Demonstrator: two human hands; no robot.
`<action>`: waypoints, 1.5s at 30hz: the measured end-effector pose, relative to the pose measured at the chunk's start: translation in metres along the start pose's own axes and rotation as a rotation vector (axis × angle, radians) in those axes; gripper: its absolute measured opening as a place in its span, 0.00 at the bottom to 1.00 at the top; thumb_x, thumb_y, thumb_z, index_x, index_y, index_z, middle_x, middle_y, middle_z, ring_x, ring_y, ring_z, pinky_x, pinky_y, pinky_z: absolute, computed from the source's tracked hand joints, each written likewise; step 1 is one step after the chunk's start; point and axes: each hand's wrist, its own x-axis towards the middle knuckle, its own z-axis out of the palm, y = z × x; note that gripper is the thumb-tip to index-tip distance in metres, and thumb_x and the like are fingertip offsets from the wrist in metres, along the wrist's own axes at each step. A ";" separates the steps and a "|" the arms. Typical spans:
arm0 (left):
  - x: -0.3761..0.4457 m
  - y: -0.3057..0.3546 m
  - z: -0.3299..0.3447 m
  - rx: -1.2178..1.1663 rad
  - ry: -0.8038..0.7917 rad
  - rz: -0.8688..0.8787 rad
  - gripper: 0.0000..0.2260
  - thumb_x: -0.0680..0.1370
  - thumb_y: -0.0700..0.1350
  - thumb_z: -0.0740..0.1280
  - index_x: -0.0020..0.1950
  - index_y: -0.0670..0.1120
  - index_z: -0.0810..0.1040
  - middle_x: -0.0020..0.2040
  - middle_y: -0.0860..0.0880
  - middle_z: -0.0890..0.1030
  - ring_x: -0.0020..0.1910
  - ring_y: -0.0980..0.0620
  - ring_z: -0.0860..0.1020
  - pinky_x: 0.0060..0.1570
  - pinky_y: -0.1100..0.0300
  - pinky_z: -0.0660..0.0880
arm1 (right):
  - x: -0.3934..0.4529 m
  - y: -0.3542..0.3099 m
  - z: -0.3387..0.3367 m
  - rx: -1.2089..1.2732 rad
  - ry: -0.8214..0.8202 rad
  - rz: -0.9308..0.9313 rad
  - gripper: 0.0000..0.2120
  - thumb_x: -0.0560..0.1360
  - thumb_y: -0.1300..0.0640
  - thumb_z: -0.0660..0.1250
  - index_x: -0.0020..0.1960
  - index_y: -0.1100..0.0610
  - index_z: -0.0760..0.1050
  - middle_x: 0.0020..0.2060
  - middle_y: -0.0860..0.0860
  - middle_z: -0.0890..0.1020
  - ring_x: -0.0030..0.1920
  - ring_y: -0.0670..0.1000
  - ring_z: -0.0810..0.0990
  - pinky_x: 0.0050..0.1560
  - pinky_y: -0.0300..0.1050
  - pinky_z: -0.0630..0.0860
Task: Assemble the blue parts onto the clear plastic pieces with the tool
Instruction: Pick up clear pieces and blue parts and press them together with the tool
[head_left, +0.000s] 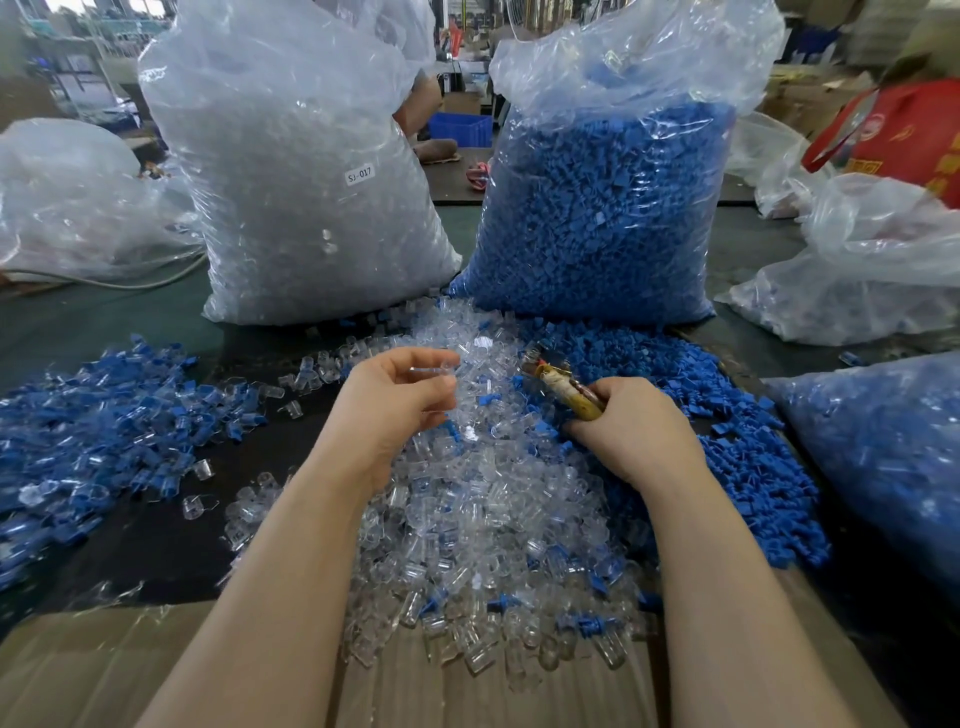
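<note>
My left hand (395, 400) hovers over a heap of clear plastic pieces (483, 519) in the middle of the table and pinches one clear piece (434, 370) between thumb and fingertips. My right hand (634, 431) grips a tool (558, 382) with a tape-wrapped yellowish handle; its metal tip points up and left toward the clear piece, a short gap away. Loose blue parts (727, 441) lie in a pile under and to the right of my right hand. A spread of assembled blue-and-clear pieces (104, 431) covers the table at the left.
Two tall plastic bags stand behind the heaps: one of clear pieces (306, 171) and one of blue parts (608, 208). More bags lie at far left (67, 197) and right (872, 270), with a bag of blue-and-clear pieces (883, 452) near my right arm. Cardboard (104, 665) covers the front edge.
</note>
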 end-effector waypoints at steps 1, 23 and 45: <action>0.000 0.000 0.001 -0.013 0.001 0.001 0.09 0.77 0.34 0.69 0.51 0.47 0.83 0.41 0.48 0.84 0.38 0.56 0.82 0.42 0.64 0.81 | 0.000 -0.001 0.000 -0.008 -0.006 -0.009 0.07 0.72 0.50 0.71 0.48 0.49 0.76 0.38 0.50 0.80 0.40 0.54 0.79 0.40 0.46 0.76; 0.003 0.001 0.008 -0.010 0.055 -0.019 0.08 0.83 0.43 0.61 0.51 0.46 0.80 0.34 0.51 0.82 0.26 0.60 0.70 0.29 0.67 0.70 | 0.000 -0.005 0.004 0.325 0.189 -0.010 0.09 0.74 0.46 0.70 0.42 0.49 0.75 0.34 0.48 0.79 0.36 0.53 0.77 0.35 0.46 0.71; 0.005 -0.001 0.009 -0.053 0.123 0.057 0.06 0.85 0.45 0.56 0.58 0.45 0.69 0.45 0.46 0.86 0.31 0.58 0.80 0.30 0.66 0.77 | 0.003 0.004 0.003 0.267 0.047 -0.028 0.11 0.71 0.49 0.72 0.35 0.52 0.76 0.27 0.50 0.76 0.31 0.52 0.75 0.32 0.45 0.69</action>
